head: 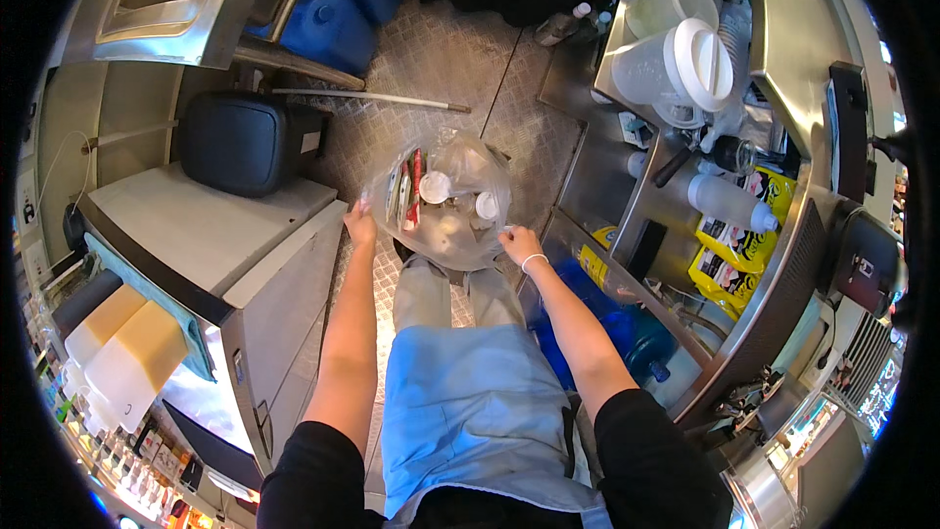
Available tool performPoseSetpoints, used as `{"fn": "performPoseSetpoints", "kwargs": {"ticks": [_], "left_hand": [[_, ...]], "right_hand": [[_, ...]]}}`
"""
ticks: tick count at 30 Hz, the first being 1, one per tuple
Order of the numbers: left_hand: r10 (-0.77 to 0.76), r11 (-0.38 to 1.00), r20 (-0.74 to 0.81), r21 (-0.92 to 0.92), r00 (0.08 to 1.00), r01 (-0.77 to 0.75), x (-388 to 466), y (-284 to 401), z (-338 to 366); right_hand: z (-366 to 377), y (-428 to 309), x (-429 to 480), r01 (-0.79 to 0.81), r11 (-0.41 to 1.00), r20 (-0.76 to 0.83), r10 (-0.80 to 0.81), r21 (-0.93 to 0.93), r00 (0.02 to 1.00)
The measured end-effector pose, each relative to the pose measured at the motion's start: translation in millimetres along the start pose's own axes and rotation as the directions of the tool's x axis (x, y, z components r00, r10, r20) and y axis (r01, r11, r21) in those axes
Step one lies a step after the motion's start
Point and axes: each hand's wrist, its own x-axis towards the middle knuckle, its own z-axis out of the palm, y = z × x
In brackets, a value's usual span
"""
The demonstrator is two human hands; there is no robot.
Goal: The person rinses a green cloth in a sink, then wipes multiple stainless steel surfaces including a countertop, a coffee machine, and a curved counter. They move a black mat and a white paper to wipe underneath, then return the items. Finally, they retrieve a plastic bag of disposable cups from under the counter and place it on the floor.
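Note:
A clear plastic bag (pixel 463 250) hangs spread between my hands above the metal floor. My left hand (pixel 360 223) grips its left rim, and my right hand (pixel 520 239) pinches the right rim. Inside lie a white lid or cup (pixel 435 187), a smaller white-lidded item (pixel 486 206), a red and white packet (pixel 413 198) and other flat packets beside it, with crumpled clear plastic around them. The bottom of the bag is hidden by its contents.
A white chest (pixel 213 213) with a black bin-like container (pixel 231 143) stands left. Blue jugs (pixel 327 29) and a white pole (pixel 374 97) lie beyond. At right, a steel shelf unit (pixel 587 162) holds pitchers (pixel 653 66), a squeeze bottle (pixel 727 202) and yellow packages (pixel 723 279).

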Motion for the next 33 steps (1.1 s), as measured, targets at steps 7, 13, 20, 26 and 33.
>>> {"fn": "performPoseSetpoints", "kwargs": {"ticks": [7, 13, 20, 26, 33], "left_hand": [[-0.272, 0.879, 0.292, -0.313, 0.917, 0.361, -29, 50, -34], [-0.381, 0.676, 0.301, -0.555, 0.874, 0.485, -16, 58, -39], [-0.195, 0.535, 0.381, -0.731, 0.904, 0.424, 5, 30, -77], [-0.137, 0.614, 0.292, -0.724, 0.946, 0.313, 35, 30, -116], [-0.095, 0.993, 0.166, 0.081, 0.981, 0.083, 60, -7, -113]], "right_hand": [[13, -29, -17, -0.091, 0.980, 0.214, 0.129, -0.178, 0.968], [91, -24, 17, -0.025, 0.994, -0.004, 0.025, -0.102, 1.000], [105, -28, -37, 0.334, 0.943, 0.292, -0.321, 0.006, 0.901], [93, -59, -82, 0.634, 0.738, 0.292, -0.570, -0.229, 0.768], [161, -95, -78, 0.613, 0.774, 0.497, -0.475, -0.156, 0.726]]}}
